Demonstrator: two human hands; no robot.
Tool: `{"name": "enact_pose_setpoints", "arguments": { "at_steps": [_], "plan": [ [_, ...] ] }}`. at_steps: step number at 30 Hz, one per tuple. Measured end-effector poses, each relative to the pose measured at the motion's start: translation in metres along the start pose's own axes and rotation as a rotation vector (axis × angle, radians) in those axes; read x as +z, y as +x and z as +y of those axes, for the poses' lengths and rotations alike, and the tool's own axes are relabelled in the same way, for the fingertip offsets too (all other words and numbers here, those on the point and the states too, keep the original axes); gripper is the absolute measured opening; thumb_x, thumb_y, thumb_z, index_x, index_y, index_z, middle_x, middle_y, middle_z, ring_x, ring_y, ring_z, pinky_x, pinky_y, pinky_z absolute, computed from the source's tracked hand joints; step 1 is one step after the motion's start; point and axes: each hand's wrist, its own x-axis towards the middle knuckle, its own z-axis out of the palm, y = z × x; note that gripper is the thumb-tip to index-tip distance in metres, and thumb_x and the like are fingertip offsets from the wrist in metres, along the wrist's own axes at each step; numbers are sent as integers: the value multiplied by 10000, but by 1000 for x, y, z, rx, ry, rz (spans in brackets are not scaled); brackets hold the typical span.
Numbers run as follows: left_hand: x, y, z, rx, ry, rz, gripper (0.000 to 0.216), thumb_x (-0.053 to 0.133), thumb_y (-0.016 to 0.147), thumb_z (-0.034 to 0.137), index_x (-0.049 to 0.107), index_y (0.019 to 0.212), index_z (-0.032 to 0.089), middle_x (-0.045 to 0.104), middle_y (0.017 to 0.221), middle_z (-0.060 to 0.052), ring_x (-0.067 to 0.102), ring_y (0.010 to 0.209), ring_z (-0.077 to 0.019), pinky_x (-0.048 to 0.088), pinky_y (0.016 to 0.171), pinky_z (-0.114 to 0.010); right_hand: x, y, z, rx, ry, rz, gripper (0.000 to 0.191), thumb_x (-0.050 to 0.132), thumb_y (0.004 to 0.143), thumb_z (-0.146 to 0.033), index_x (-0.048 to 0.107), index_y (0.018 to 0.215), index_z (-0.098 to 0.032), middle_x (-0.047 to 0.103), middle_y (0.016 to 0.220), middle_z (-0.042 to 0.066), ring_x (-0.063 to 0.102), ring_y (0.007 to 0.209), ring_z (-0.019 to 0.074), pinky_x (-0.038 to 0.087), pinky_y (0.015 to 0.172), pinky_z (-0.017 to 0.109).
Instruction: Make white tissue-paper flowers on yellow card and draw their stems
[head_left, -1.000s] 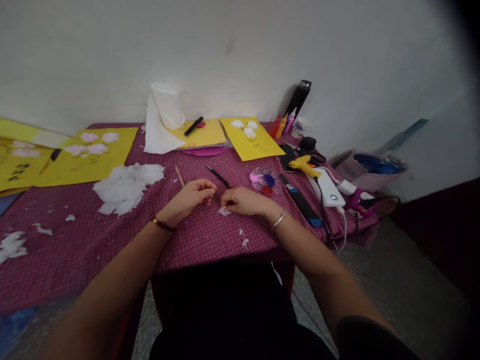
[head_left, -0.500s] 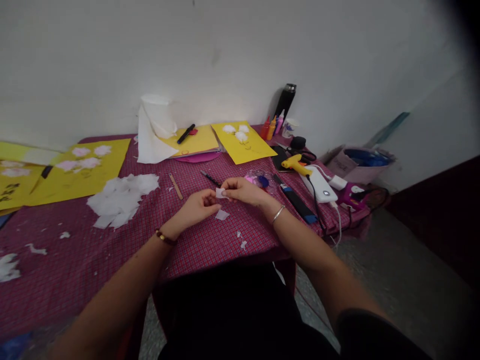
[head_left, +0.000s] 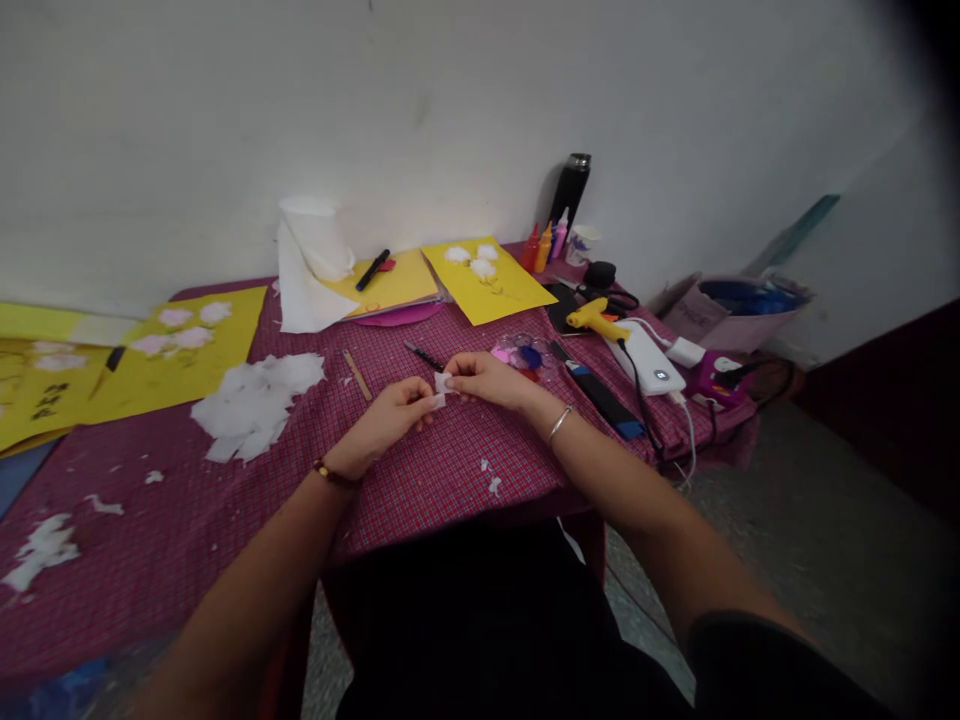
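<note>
My left hand [head_left: 390,415] and my right hand [head_left: 487,378] meet over the red checked tablecloth [head_left: 420,480], just above its surface. Both pinch small white tissue pieces [head_left: 441,390] held between their fingertips. A black pen [head_left: 424,356] lies just beyond the hands, and a wooden stick [head_left: 356,374] lies to its left. A clear palette with pink, blue and red paint [head_left: 523,356] sits right of my right hand. A heap of white tissue scraps [head_left: 255,398] lies to the left.
Yellow sheets with tissue flowers lie at the left [head_left: 180,335] and back [head_left: 484,275]. A tissue roll [head_left: 315,240], black marker [head_left: 373,269], paint bottles [head_left: 546,245], black flask [head_left: 568,190], yellow glue gun [head_left: 596,320], white power bank [head_left: 649,360] and box cutter [head_left: 600,395] crowd the back and right.
My right hand lifted a tissue piece off the cloth and rose toward the pen. My left hand closed in to meet it; the piece lying under the hands is gone from the cloth.
</note>
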Motion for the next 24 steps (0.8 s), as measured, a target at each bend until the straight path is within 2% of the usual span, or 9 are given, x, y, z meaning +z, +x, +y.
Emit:
{"name": "enact_pose_setpoints", "arguments": {
  "at_steps": [3, 6, 7, 11, 15, 18, 21, 24],
  "plan": [
    [-5, 1, -1, -21, -178, 104, 179, 656, 755, 292, 519, 804, 188, 550, 609, 55, 479, 481, -66, 361, 475, -192, 3, -1, -2, 21, -21, -1, 81, 599, 787, -221, 568, 776, -147, 509, 593, -59, 447, 511, 67, 335, 485, 199],
    [-3, -1, 0, -41, -180, 105, 325, 664, 739, 283, 521, 1019, 199, 566, 620, 67, 503, 463, -71, 392, 466, -194, 7, -2, 0, 29, -30, -37, 82, 588, 782, -225, 572, 798, -146, 514, 593, -59, 446, 505, 66, 334, 477, 194],
    [-1, -2, 0, -55, -170, 98, 342, 669, 735, 284, 529, 1033, 191, 569, 618, 63, 505, 454, -70, 399, 461, -196, 9, -2, 2, 27, -37, -44, 97, 594, 776, -235, 575, 804, -144, 520, 599, -56, 447, 506, 66, 340, 478, 195],
    [7, -3, 2, -98, -90, 105, 183, 652, 756, 308, 546, 744, 158, 556, 572, 33, 490, 425, -58, 384, 422, -186, 13, -1, 11, 41, -68, -70, 187, 610, 782, -330, 560, 797, -151, 510, 625, -48, 453, 521, 70, 353, 476, 198],
    [-2, -7, 9, -88, 26, 174, 218, 627, 781, 333, 525, 679, 169, 546, 511, 28, 495, 407, -70, 364, 398, -184, 15, -1, 14, 65, -9, -108, 185, 615, 773, -317, 537, 837, -162, 532, 671, -36, 494, 555, 77, 401, 509, 207],
    [-39, -20, 24, -63, 160, 260, 217, 627, 773, 328, 530, 655, 174, 538, 476, 29, 486, 393, -76, 353, 398, -192, 16, -1, 12, 89, -5, -135, 178, 593, 790, -295, 543, 891, -158, 561, 717, -19, 521, 580, 79, 419, 532, 212],
    [-98, -41, 40, -66, 335, 405, 191, 626, 756, 302, 538, 642, 176, 530, 489, 31, 487, 409, -76, 354, 413, -199, 16, 0, 12, 100, -20, -144, 167, 584, 799, -285, 550, 899, -155, 571, 712, -16, 524, 573, 77, 421, 540, 214],
    [-154, -60, 45, -109, 532, 530, 160, 607, 740, 271, 538, 629, 178, 547, 506, 12, 512, 424, -95, 391, 439, -223, 16, 2, 16, 88, -40, -142, 165, 595, 789, -284, 561, 884, -154, 572, 692, -16, 525, 568, 84, 420, 524, 215]
  ]
}}
